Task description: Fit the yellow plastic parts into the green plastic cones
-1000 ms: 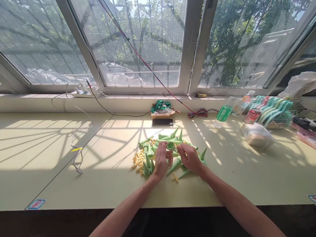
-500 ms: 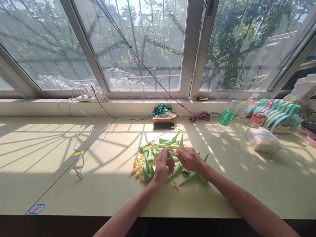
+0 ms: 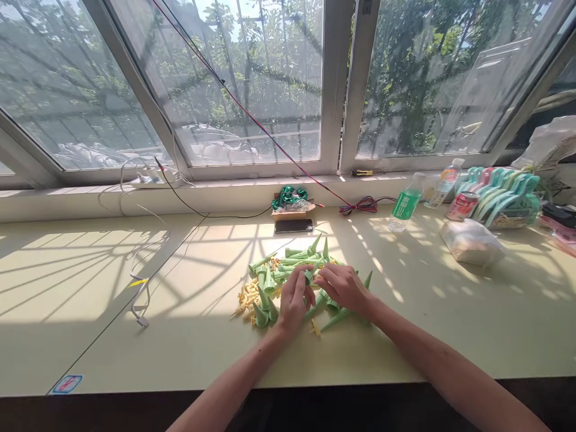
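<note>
Over a pile of green plastic cones (image 3: 269, 281) and small yellow plastic pieces (image 3: 248, 298), my two hands meet close together. My left hand (image 3: 293, 300) is closed around a green cone (image 3: 308, 278), whose round open end points toward the right hand. The fingers of my right hand (image 3: 344, 286) are pinched together beside that opening; whatever is between them is too small and hidden to make out. One loose yellow piece (image 3: 315, 327) lies on the table below the hands. More green cones poke out behind and beneath the right hand.
Beyond the pile, a black phone (image 3: 293, 226) lies before a small cardboard box (image 3: 294, 214) holding green material. At the right are a green-labelled bottle (image 3: 405, 205), a can (image 3: 462, 206), a wrapped packet (image 3: 472, 242) and several hangers (image 3: 508, 198). A white cable (image 3: 143, 300) lies left.
The view has shifted slightly, so the scene sits a little further left. My right fingers have shifted slightly by the cone's opening, while the left hand keeps its hold.
</note>
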### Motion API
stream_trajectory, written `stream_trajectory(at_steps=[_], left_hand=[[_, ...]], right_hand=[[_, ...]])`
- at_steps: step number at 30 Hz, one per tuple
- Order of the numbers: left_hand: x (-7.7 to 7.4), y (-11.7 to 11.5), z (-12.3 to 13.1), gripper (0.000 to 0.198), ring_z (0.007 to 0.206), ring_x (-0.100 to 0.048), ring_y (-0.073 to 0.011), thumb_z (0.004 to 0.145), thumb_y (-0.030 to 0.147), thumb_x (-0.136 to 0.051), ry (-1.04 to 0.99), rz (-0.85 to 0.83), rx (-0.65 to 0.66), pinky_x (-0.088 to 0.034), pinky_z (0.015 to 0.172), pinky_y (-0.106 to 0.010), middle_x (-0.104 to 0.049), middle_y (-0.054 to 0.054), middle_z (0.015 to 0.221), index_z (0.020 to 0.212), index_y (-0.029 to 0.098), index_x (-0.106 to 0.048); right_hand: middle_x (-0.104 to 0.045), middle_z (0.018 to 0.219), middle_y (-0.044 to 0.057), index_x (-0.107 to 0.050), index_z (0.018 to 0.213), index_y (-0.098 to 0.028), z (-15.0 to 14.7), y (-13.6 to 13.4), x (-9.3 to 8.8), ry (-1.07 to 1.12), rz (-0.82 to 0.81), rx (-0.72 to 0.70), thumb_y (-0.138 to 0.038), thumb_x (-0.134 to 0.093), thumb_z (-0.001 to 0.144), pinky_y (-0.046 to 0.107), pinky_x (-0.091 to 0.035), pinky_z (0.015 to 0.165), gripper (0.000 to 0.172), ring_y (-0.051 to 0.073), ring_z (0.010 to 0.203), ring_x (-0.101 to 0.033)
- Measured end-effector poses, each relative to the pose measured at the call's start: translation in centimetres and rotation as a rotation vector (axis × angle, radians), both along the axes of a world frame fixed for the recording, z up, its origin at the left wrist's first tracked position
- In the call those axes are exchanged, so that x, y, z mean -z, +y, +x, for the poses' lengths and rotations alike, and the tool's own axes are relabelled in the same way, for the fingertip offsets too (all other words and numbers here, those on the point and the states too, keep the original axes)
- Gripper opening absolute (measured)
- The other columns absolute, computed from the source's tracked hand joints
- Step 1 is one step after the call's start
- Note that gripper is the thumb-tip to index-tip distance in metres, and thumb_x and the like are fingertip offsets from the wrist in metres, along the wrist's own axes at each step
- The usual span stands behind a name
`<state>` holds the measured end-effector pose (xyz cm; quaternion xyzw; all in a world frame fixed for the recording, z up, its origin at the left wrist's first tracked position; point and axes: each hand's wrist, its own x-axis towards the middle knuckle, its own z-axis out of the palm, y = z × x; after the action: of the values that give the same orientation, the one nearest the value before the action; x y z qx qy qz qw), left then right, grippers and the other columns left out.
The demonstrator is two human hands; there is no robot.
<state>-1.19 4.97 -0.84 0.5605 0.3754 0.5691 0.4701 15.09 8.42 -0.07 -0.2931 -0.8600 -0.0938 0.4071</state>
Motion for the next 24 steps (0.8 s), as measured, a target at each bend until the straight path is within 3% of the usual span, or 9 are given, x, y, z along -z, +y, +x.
stream_trajectory(at_steps=[5,15,19,24], left_hand=[[0.1,0.08,-0.03,0.034,0.038,-0.05,-0.0109,0.097,0.049,-0.044,-0.019,-0.01,0.02,-0.037,0.036,-0.02,-0.05,0.005,0.053,0.114,0.021,-0.052],[0.26,0.05,-0.08,0.032,0.044,-0.054,-0.005,0.096,0.043,-0.05,-0.006,-0.017,0.111,-0.04,0.036,-0.017,-0.062,-0.003,0.098,0.12,0.024,-0.042],[0.29,-0.01,-0.02,0.034,0.048,-0.055,-0.0036,0.096,0.041,-0.05,0.034,-0.007,0.14,-0.04,0.038,-0.016,-0.06,-0.008,0.119,0.125,0.026,-0.038],[0.33,0.06,0.05,0.04,0.052,-0.058,-0.0046,0.095,0.037,-0.051,0.072,-0.006,0.158,-0.043,0.04,-0.017,-0.059,-0.011,0.127,0.132,0.028,-0.038]], right_hand=[[-0.054,0.066,0.0,-0.052,0.076,-0.019,0.04,0.23,0.34,0.049,-0.037,-0.002,-0.03,-0.039,0.105,0.025,-0.03,0.054,0.034,0.012,0.056,-0.044],[-0.053,0.067,0.0,-0.052,0.076,-0.019,0.3,0.44,0.96,0.116,-0.16,0.009,-0.03,-0.036,0.105,0.024,-0.03,0.054,0.035,0.011,0.054,-0.041],[-0.047,0.062,-0.002,-0.046,0.071,-0.02,0.33,0.48,1.05,0.15,-0.183,0.019,-0.03,-0.036,0.105,0.024,-0.028,0.052,0.037,0.011,0.052,-0.038],[-0.044,0.058,-0.003,-0.044,0.068,-0.02,0.29,0.56,1.06,0.183,-0.229,0.025,-0.028,-0.036,0.104,0.025,-0.028,0.052,0.037,0.011,0.051,-0.037]])
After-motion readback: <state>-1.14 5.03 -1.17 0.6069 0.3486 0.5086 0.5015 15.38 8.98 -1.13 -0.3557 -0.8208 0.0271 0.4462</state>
